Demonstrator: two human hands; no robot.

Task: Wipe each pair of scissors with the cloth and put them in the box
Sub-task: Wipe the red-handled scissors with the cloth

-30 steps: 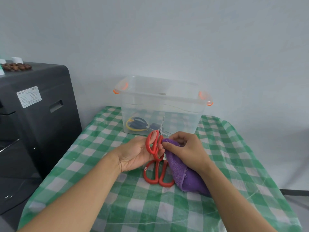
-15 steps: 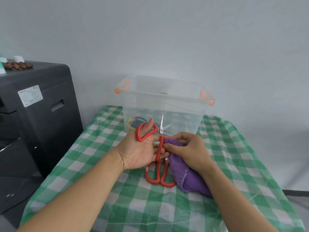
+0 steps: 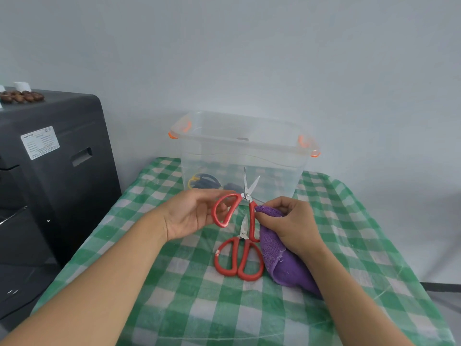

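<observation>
My left hand (image 3: 192, 216) holds a pair of red-handled scissors (image 3: 225, 211) by one handle loop, with the blades spread open and pointing up. My right hand (image 3: 289, 223) pinches the purple cloth (image 3: 282, 260) against the other handle of that pair. A second pair of red-handled scissors (image 3: 239, 258) lies shut on the checked tablecloth just below. The clear plastic box (image 3: 244, 146) with orange latches stands behind, and dark scissors with a yellow trim (image 3: 203, 181) lie inside it.
A green-and-white checked tablecloth (image 3: 199, 308) covers the small table. A black machine (image 3: 50, 171) stands close on the left, with brown beads on top. A pale wall is right behind the box.
The scissors in my left hand have swung open, one handle loop moving left. The camera has come a little closer.
</observation>
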